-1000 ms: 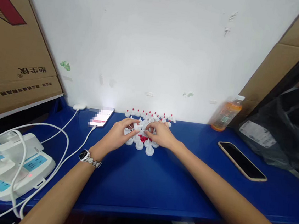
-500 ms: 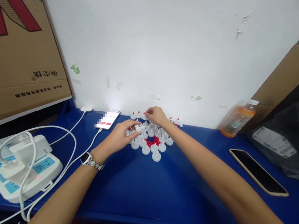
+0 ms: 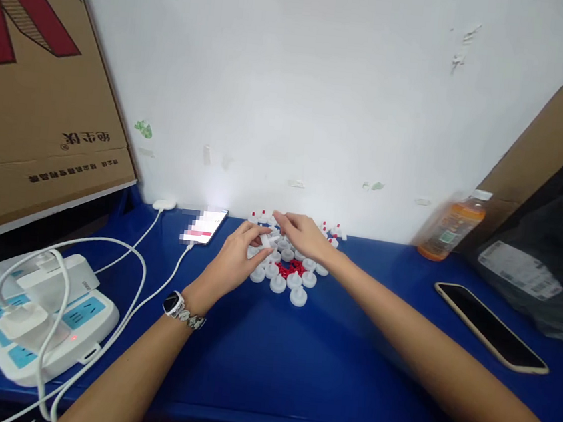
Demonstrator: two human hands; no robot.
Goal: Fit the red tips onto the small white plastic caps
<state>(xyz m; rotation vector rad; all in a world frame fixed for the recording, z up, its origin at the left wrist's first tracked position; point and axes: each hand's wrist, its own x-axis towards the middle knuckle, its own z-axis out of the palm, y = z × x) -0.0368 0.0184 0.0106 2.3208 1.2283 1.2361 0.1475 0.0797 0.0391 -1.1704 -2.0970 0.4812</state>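
Observation:
A cluster of small white caps (image 3: 290, 280) lies on the blue table (image 3: 296, 360) near the wall, with small red pieces (image 3: 289, 270) in its middle and red-tipped white caps (image 3: 332, 231) behind. My left hand (image 3: 236, 260), with a watch on its wrist, pinches a white cap (image 3: 265, 241) at the cluster's left. My right hand (image 3: 304, 235) reaches over the cluster, its fingertips pinched at that same white cap. The two hands meet there.
A lit phone (image 3: 204, 224) on a white cable lies left of the caps. A white power strip (image 3: 34, 312) with plugs sits at front left, a cardboard box (image 3: 37, 91) behind it. At right are an orange drink bottle (image 3: 448, 225), a dark phone (image 3: 491, 325) and a black bag (image 3: 547, 266).
My right hand went to the back row of caps and has come back to meet my left hand at the white cap. The view shifted slightly left.

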